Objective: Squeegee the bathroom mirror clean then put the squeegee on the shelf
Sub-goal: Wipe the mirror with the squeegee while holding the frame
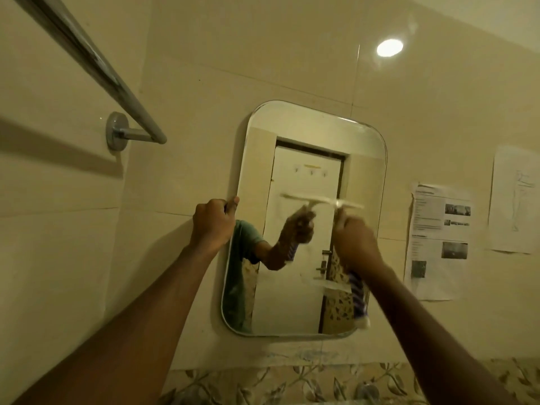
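A rounded rectangular mirror hangs on the beige tiled wall. My left hand grips the mirror's left edge, thumb on the glass. My right hand is closed around the handle of a white squeegee, whose blurred blade lies across the glass at mid height on the right side. The squeegee's blue and white striped handle end sticks out below my wrist. The glass reflects the hand, the squeegee and a white door. No shelf is in view.
A chrome towel rail juts from the wall at upper left, close to my head. Printed paper sheets and a second sheet are stuck to the wall right of the mirror. A leaf-patterned tile band runs below.
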Motion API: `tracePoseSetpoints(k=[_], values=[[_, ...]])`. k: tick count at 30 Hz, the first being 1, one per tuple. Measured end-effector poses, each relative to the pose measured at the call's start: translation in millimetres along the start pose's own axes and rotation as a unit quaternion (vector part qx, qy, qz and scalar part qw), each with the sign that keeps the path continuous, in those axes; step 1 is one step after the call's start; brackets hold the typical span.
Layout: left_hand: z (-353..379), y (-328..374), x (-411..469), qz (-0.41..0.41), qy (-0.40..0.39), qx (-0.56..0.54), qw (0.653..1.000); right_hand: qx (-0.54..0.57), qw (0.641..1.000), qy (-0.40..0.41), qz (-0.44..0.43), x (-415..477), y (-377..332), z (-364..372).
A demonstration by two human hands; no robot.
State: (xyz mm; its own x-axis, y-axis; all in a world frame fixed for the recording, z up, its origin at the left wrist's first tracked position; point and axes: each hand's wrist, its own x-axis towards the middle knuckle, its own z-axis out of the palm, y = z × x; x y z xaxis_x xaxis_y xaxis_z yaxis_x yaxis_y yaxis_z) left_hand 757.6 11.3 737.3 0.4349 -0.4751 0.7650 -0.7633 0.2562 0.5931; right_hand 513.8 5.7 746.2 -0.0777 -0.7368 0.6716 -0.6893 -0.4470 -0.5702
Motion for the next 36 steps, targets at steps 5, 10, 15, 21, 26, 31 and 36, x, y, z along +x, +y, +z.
tracePoseSetpoints(k=[5,10,15,21,26,31,36], values=[[2,-2,-1,0.007,0.006,-0.01,1.0,0.033,0.999,-0.011,-0.021,6,-21,-32],[5,-5,-2,0.022,0.014,-0.012,1.0,0.054,0.996,0.066,-0.015,93,-86,-88],[4,-4,0,0.024,0.016,-0.013,1.0,0.017,1.0,0.011,-0.002,77,-74,-78],[3,-4,0,0.015,0.012,-0.016,1.0,0.016,0.998,-0.053,0.02,3,-14,-26],[5,-4,-1,0.015,0.011,-0.015,1.0,0.026,0.999,0.033,-0.019,57,-53,-80],[6,-8,1,0.028,0.023,-0.01,0.999,0.024,0.999,0.024,0.01,102,-71,-104],[8,-7,0,0.027,0.028,-0.006,0.999,-0.033,0.998,-0.045,-0.011,45,-10,-55]])
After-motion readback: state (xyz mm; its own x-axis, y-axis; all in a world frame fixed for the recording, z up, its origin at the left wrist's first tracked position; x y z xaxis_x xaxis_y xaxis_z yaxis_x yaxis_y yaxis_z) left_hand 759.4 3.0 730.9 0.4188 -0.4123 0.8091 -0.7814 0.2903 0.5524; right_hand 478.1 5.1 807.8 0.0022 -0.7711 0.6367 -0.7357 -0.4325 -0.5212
